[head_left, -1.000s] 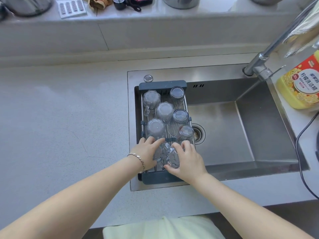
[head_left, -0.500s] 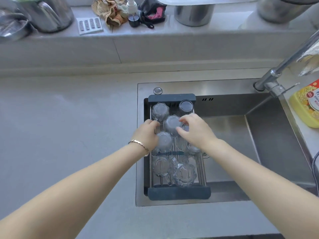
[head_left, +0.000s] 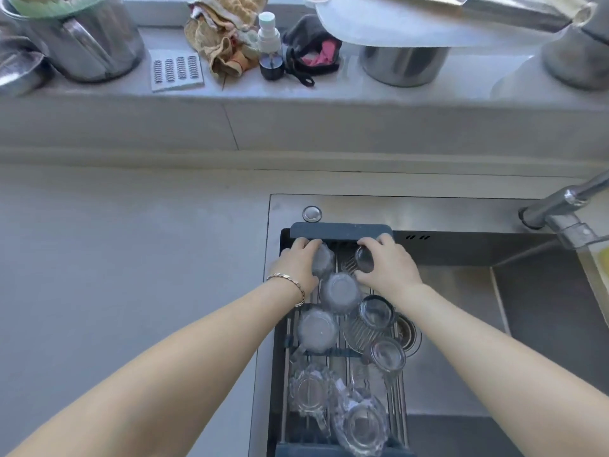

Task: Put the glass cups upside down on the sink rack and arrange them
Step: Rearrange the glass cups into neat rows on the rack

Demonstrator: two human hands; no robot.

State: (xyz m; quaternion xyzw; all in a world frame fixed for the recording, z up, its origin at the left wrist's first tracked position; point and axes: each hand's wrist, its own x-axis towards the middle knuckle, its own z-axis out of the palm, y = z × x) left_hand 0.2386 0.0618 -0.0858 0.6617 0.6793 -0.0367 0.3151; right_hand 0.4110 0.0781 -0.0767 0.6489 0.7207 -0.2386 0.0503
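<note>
A dark grey sink rack (head_left: 341, 230) spans the left side of the steel sink (head_left: 461, 308). Several clear glass cups stand upside down on it. My left hand (head_left: 298, 263) grips the far-left cup (head_left: 324, 263) at the rack's back end. My right hand (head_left: 387, 265) grips the far-right cup (head_left: 364, 258) beside it. Behind my hands toward me sit a frosted cup (head_left: 339, 291), another frosted cup (head_left: 317, 329), a ribbed cup (head_left: 375, 313) and a small cup (head_left: 387, 354). Two faceted cups (head_left: 361, 423) stand at the near end.
A faucet (head_left: 560, 206) reaches in from the right, with a yellow soap bottle (head_left: 601, 258) at the frame edge. The ledge behind holds steel pots (head_left: 402, 64), a spray bottle (head_left: 270, 44), cloths (head_left: 227, 34) and a grater (head_left: 176, 69). Grey countertop (head_left: 131, 258) lies left of the sink.
Both hands have moved from the near end of the rack, past the middle cups, to the two cups at the far end. The camera has tilted upward.
</note>
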